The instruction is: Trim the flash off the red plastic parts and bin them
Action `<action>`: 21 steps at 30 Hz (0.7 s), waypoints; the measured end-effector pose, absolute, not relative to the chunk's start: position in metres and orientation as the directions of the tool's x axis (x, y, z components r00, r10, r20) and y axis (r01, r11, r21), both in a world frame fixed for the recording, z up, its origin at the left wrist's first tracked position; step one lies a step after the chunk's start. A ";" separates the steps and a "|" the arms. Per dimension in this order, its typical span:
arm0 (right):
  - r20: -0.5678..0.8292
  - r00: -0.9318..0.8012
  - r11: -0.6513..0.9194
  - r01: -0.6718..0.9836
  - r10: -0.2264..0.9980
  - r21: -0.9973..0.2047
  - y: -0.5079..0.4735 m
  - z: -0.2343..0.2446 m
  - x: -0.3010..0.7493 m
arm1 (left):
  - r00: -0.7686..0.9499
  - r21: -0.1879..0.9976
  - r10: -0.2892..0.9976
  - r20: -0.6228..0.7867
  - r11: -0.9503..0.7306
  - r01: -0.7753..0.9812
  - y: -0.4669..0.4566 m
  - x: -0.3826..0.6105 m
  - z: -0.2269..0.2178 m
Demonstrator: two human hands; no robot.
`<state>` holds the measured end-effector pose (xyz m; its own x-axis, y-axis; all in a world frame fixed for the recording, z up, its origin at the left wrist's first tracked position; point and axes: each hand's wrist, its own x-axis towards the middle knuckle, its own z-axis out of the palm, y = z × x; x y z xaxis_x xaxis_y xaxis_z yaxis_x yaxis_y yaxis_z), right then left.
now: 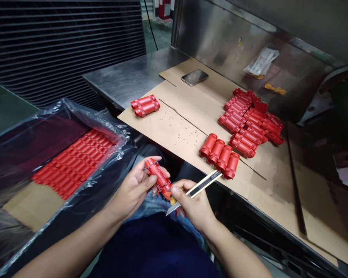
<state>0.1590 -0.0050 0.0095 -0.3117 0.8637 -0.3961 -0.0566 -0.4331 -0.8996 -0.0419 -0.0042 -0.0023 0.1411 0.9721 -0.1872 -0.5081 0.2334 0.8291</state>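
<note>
Inside plastic-lined box (31, 148), red tubes (78, 160) in rows, cardboard (34, 204)

0 texts legible to you here. Near side, cutter (196, 190) in your right hand (195, 204): marks on its dark strip (209, 181), too small to read. Far right, white sheets (262, 61): faint markings, unreadable.

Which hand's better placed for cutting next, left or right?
Probably the right hand: it holds the cream-and-black utility knife, while the left hand grips a red cylindrical plastic part.
</note>
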 end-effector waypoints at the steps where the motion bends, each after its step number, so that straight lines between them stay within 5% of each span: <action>1: -0.430 -0.301 -0.472 -0.084 0.851 -0.877 -0.004 0.008 0.157 | 0.134 0.846 0.977 -0.164 0.209 -0.491 -0.004 -0.042 -0.003; 13: -0.496 -0.216 -0.526 -0.114 0.841 -0.843 0.000 -0.001 0.147 | 0.161 0.907 0.980 -0.113 0.168 -0.386 0.002 -0.064 -0.010; 17: -0.058 -0.253 -0.027 0.125 0.966 -0.992 0.002 0.010 0.155 | 0.463 0.869 0.824 -0.326 0.455 -0.198 0.015 -0.091 0.010; 19: 0.161 -0.346 0.231 0.170 0.924 -0.958 0.005 0.016 0.161 | 0.601 0.840 0.680 -0.421 0.542 -0.025 0.024 -0.098 0.026; 21: 0.248 -0.357 0.322 0.164 0.901 -0.933 0.008 0.020 0.167 | 0.655 0.849 0.612 -0.444 0.522 0.087 0.036 -0.098 0.046</action>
<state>0.1668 0.0085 0.0202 -0.3570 0.9006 0.2477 0.1643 0.3216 -0.9325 -0.0985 0.0364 0.0459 0.6547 0.6121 -0.4435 0.0870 0.5219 0.8486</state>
